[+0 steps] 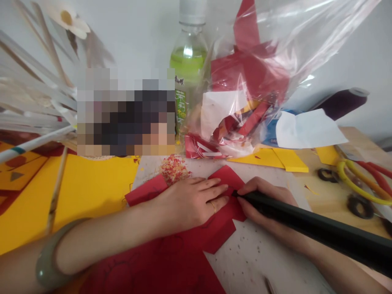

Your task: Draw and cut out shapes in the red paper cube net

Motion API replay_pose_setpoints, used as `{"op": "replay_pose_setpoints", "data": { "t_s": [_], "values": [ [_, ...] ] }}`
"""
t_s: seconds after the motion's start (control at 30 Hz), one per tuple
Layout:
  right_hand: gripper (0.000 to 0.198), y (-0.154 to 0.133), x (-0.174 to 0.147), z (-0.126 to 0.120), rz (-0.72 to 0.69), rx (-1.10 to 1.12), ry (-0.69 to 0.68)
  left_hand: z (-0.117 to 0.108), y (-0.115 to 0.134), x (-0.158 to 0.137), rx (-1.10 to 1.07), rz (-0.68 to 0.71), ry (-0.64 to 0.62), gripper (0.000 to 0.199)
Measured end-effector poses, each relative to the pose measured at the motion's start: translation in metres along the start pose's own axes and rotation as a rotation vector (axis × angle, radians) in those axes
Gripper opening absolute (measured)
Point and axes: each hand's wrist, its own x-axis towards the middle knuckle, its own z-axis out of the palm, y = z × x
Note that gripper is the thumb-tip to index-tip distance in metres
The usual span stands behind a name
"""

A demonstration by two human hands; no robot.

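Note:
My left hand [196, 200] lies flat with fingers stretched out, pressing on a folded red paper [228, 175]. A larger red paper sheet [180, 265] with thin drawn lines spreads below it. Closed around a long black pen-like tool [294, 216], my right hand [272, 188] holds its narrow tip against the red paper, just right of my left fingertips. The tool's exact kind cannot be made out. Beneath the paper lies a pale grey work mat [245, 245] with small dark specks. Red and yellow paper crumbs [174, 167] are heaped beyond my left hand.
A bottle of green drink [190, 61] and a clear plastic bag [245, 85] of red scraps stand at the back. Yellow paper [92, 188] and sticks lie left. At right are scissors [370, 171], tape rolls [360, 205] and a white paper piece [309, 128].

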Motion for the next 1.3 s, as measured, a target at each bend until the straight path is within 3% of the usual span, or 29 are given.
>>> {"op": "replay_pose_setpoints", "data": {
  "t_s": [0.4,0.77,0.97,1.3],
  "values": [
    [0.002,0.0010,0.0010,0.0028,-0.004,-0.025,0.035,-0.0002,-0.0004,0.0015,-0.021,-0.011,0.076,0.030],
    [0.003,-0.0023,0.0002,0.0029,0.022,-0.026,0.040,-0.0013,-0.0008,0.0010,-0.011,-0.016,0.071,0.031],
    [0.007,0.0042,0.0000,0.0028,-0.068,-0.097,0.026,-0.0006,-0.0013,-0.0001,-0.024,-0.001,0.027,0.030],
    [0.008,0.0013,-0.0030,0.0071,-0.063,-0.103,0.056,-0.0011,0.0013,0.0003,-0.014,-0.016,0.038,0.029]
  ]
}}
